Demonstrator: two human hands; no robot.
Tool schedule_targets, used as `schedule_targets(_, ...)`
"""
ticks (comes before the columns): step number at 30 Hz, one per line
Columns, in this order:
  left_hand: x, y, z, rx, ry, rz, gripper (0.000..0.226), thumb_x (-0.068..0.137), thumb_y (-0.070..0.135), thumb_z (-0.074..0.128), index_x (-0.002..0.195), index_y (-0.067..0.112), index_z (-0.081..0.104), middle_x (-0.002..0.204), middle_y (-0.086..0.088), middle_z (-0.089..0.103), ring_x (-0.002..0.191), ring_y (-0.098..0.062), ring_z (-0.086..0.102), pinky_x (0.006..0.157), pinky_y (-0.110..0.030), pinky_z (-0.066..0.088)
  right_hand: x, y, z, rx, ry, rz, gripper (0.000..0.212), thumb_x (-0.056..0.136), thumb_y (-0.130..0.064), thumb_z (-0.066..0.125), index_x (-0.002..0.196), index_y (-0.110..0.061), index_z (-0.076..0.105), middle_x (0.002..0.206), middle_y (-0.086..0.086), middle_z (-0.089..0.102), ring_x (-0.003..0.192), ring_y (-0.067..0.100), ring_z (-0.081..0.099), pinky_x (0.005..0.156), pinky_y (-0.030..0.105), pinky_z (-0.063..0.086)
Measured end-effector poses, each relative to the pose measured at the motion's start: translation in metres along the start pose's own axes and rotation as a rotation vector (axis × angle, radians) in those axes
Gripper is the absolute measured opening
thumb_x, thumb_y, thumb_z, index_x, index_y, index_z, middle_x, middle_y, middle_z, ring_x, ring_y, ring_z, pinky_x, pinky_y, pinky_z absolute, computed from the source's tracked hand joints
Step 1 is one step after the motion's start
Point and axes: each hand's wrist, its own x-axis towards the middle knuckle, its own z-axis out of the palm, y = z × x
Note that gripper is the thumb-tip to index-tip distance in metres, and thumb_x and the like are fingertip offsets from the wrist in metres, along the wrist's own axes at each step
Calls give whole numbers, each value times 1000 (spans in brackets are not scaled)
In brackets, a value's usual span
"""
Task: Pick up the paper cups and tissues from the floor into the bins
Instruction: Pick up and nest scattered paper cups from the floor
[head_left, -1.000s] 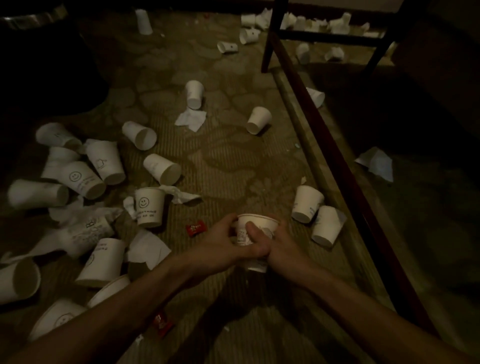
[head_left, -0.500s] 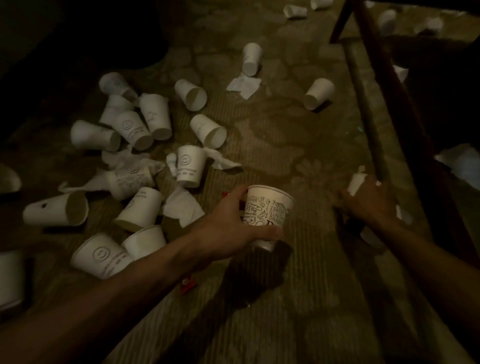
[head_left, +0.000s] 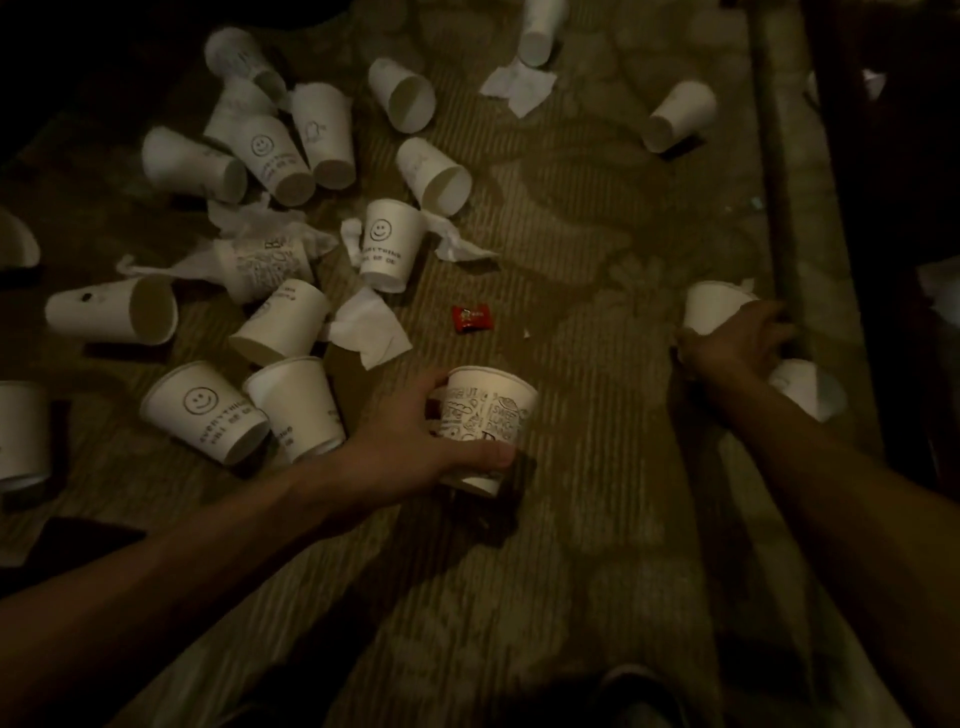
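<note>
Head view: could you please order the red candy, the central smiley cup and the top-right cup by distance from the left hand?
1. Red candy, just beyond the left hand.
2. Central smiley cup, further ahead, slightly left.
3. Top-right cup, far ahead to the right, on its side.

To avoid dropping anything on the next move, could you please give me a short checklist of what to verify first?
1. Left hand grips the doodle cup: ok.
2. Right hand curls round the plain cup: ok.
3. Second cup beside the right wrist is collected: not ok, it lies on the carpet.
4. Bin within reach: cannot tell, none in view.
5. Red wrapper lies apart from both hands: ok.
</note>
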Motion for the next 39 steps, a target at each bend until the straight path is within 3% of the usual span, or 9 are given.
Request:
schedule_targets(3,-1,4,-4,-61,-34,-22,119,37,41,92,144,30,41,126,11,61,104,-5,66,78,-29,60,-18,2,9,71,-105,-141,111,79,-26,81,156,-13,3,161,17,12,147,35,17,116,46,18)
schedule_targets(6,0,9,-7,-159,-67,-27,114,38,29,91,142,24,44,124,5,65,100,-8,70,74,-28,60,-48,1,27,250,-307,-197,103,80,-24,80,155,-17,9,157,11,29,138,31,37,109,46,37)
schedule_targets(9,1,11,-7,-215,-52,-19,112,33,25,89,136,25,46,118,5,66,91,-5,72,64,-22,57,-82,3,43,363,-449,-200,87,81,-24,79,148,-20,23,143,8,47,109,22,58,70,28,56)
schedule_targets(11,1,11,-10,-193,-40,-23,131,29,26,88,148,27,34,121,7,60,93,-6,69,63,-21,57,-102,3,46,512,-567,-132,78,83,-19,77,145,-22,30,133,6,54,94,15,63,49,20,53)
schedule_targets(21,-1,20,-35,178,-191,98,149,32,44,92,150,54,1,123,29,37,95,6,67,67,-16,56,-131,0,23,754,-934,-19,42,87,-5,62,123,-24,55,111,10,69,72,12,71,51,24,52)
schedule_targets(24,-2,26,-37,190,-261,135,149,35,42,92,150,53,-1,127,32,33,101,14,62,70,-11,53,-129,2,17,791,-1029,-8,41,89,-4,57,127,-18,54,108,8,70,80,15,71,57,25,55)
schedule_targets(29,-2,27,-32,159,-391,184,129,47,27,96,150,44,21,134,22,55,115,-6,63,83,-25,56,-129,3,12,759,-1153,2,30,94,-5,45,118,-15,59,119,15,65,95,23,64,68,28,59)
schedule_targets(36,-4,29,-12,180,-279,200,71,49,44,85,113,35,57,106,16,72,100,-4,68,74,-18,57,-124,12,15,800,-1160,149,46,98,-21,35,137,0,49,135,21,59,122,33,57,96,41,49)
schedule_targets(39,-4,29,1,94,-313,205,41,65,33,80,104,32,66,102,9,76,95,-8,72,71,-17,55,-124,15,15,773,-1193,129,46,98,-27,35,133,-3,54,128,17,64,121,31,59,102,43,49)
